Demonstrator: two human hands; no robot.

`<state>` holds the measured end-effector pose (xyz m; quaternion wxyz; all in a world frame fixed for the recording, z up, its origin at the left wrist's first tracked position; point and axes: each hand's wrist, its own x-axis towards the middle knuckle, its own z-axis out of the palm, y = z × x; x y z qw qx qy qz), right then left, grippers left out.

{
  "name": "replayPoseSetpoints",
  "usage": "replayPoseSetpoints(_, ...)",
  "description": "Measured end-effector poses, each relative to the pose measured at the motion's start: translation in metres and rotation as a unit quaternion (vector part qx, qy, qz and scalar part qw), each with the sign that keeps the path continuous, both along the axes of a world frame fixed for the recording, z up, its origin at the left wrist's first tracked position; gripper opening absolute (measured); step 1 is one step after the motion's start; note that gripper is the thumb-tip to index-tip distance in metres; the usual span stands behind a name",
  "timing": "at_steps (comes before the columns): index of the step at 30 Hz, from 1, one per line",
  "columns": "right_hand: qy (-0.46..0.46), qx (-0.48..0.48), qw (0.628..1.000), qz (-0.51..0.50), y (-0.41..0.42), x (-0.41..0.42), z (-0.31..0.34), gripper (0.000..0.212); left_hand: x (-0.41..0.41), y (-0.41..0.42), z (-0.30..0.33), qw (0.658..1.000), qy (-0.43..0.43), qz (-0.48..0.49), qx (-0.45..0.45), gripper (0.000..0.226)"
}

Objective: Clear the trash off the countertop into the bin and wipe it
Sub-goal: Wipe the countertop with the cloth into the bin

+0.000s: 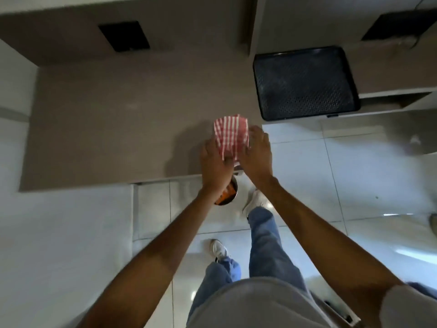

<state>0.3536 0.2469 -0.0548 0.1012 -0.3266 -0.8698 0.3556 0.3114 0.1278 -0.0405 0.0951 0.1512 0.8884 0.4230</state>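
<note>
Currently both hands hold a red-and-white striped cloth (231,135), folded into a rough rectangle, at the near right corner of the taupe matte countertop (113,119). Left hand (216,163) closes its fingers around the cloth's lower left edge; right hand (256,153) cups the right side, fingers curled onto the fabric. Neither hand is spread flat. Cannot tell whether the cloth touches the counter or hangs just above it.

Cloth's long axis runs away from the person, toward the back wall. The bare counter lies almost wholly to the left and forward of the grip, so the wipe likely has to sweep leftward; left hand is nearer that stretch.

No trash shows on the counter surface. A small round metal bin (228,196) sits on the white tiled floor just below the counter edge, partly hidden under the left wrist, with something orange inside. A black perforated plastic tray (305,84) rests on the lower white surface to the right, near the cloth but apart from it.

Judgement: clearing looks done, wiping is about to start.
</note>
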Motion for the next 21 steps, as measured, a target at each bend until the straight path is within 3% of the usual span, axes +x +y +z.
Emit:
replayPoseSetpoints(3,-0.156,-0.049,0.986,0.021,0.017,-0.045,0.006,0.054,-0.042,0.046,0.009,0.988,-0.111,0.035,-0.103,0.018)
replayPoseSetpoints(6,-0.163,-0.054,0.985,-0.002,0.03,-0.05,0.003,0.054,-0.052,0.062,0.003,0.974,-0.148,0.03,-0.17,0.018)
replayPoseSetpoints(9,-0.169,-0.037,0.985,-0.029,0.056,-0.042,-0.002,0.043,-0.048,0.085,0.002,0.971,-0.118,-0.002,-0.208,0.013)
replayPoseSetpoints(15,-0.153,-0.038,0.986,-0.052,0.15,-0.046,0.015,0.038,-0.055,0.174,0.014,0.982,-0.144,-0.052,-0.112,0.013)
replayPoseSetpoints(19,-0.091,-0.087,0.99,-0.061,0.227,-0.086,0.026,0.04,-0.101,0.233,0.02,0.982,-0.187,-0.002,-0.013,0.046)
replayPoseSetpoints(21,-0.054,-0.123,0.989,-0.066,0.255,-0.111,0.028,0.042,-0.13,0.256,0.016,0.984,-0.177,0.022,-0.005,0.048)
